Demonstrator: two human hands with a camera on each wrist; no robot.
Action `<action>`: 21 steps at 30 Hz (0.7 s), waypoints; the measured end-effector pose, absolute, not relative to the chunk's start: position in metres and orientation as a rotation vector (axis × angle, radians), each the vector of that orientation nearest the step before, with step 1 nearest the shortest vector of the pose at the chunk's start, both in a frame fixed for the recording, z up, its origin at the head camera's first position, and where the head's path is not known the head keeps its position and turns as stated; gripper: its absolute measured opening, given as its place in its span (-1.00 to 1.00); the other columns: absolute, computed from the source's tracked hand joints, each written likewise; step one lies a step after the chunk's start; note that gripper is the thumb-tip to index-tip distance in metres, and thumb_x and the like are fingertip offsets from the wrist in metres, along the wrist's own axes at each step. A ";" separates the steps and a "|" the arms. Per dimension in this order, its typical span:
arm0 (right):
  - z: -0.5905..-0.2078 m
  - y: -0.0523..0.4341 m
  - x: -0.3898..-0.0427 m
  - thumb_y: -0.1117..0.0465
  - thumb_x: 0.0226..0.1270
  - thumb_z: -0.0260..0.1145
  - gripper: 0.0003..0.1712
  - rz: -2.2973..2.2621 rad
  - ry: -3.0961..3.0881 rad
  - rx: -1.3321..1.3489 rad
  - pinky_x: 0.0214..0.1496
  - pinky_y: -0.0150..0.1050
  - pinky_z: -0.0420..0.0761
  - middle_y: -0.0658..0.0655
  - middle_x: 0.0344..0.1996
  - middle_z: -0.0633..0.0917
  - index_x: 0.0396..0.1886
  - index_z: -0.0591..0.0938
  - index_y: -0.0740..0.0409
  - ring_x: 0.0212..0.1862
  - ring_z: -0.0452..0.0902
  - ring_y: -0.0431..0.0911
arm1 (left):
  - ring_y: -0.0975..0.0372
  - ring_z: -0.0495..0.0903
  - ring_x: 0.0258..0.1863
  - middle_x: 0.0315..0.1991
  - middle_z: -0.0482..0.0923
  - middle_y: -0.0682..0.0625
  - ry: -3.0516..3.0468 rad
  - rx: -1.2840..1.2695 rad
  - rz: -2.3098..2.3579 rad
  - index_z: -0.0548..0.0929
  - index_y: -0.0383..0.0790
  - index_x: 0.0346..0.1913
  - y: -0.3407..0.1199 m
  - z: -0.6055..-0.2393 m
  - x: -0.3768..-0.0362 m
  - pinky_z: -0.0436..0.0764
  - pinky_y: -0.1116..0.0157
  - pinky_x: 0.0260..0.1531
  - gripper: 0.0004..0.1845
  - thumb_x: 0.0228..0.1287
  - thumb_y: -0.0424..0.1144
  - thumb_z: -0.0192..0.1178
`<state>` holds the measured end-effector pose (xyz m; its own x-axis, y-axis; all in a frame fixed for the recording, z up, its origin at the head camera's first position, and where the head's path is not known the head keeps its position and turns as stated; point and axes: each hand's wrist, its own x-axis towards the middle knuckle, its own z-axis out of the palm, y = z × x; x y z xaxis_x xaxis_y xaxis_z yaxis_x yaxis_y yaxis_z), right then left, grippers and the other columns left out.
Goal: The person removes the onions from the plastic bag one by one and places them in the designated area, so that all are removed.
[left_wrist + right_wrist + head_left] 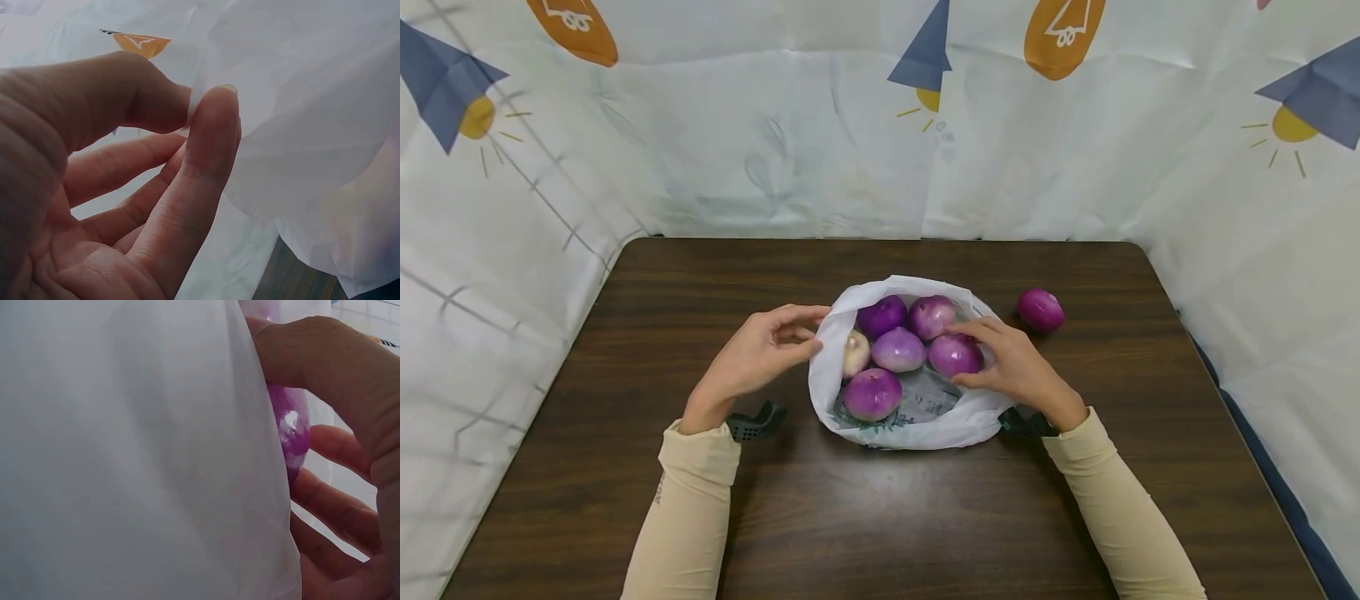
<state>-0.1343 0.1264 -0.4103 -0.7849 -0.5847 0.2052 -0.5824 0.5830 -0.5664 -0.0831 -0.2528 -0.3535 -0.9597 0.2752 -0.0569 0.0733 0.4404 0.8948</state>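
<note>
A white plastic bag [917, 437] stands with its mouth wide on the table, several purple onions [898, 350] and a paler, whitish one [855, 354] inside. My left hand [756, 357] pinches the bag's left rim between thumb and index finger; the left wrist view shows the thin plastic between them. My right hand [1018, 367] reaches over the right rim and grips a purple onion [953, 357] at the right side of the bag's mouth. In the right wrist view, thumb and fingers curl around this onion [292, 428], partly hidden behind the bag's wall [156, 456].
One loose purple onion [1041, 310] lies on the dark wooden table [880, 533], behind and right of the bag. White fabric [775, 150] printed with blue and orange shapes hangs around the table's back and sides.
</note>
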 end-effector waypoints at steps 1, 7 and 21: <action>-0.410 0.127 -0.134 0.07 -0.04 0.74 -0.18 -1.003 2.792 -1.033 0.18 0.07 0.72 0.17 0.20 0.67 0.29 0.63 -0.02 0.16 0.66 0.08 | 0.40 0.73 -0.07 0.21 0.66 -0.18 2.497 0.307 1.535 0.58 -0.16 0.38 -0.253 -0.353 -0.083 0.67 0.46 -0.09 -0.51 0.41 -0.28 0.31; -0.407 0.129 -0.134 0.07 -0.04 0.74 -0.27 -1.068 2.800 -1.077 0.14 0.03 0.75 0.10 0.15 0.69 0.20 0.69 -0.02 0.12 0.67 0.00 | 0.40 0.73 -0.09 0.16 0.70 -0.18 2.503 0.309 1.522 0.58 -0.14 0.38 -0.252 -0.353 -0.083 0.67 0.46 -0.09 -0.51 0.42 -0.27 0.30; -0.393 0.140 -0.132 0.24 -0.14 0.77 -0.28 -1.295 2.795 -1.059 0.16 -0.04 0.72 0.05 0.03 0.69 0.13 0.72 0.04 0.08 0.69 -0.06 | 0.42 0.73 -0.10 0.11 0.72 -0.20 2.512 0.332 1.516 0.58 -0.13 0.38 -0.253 -0.354 -0.083 0.67 0.46 -0.10 -0.52 0.43 -0.28 0.29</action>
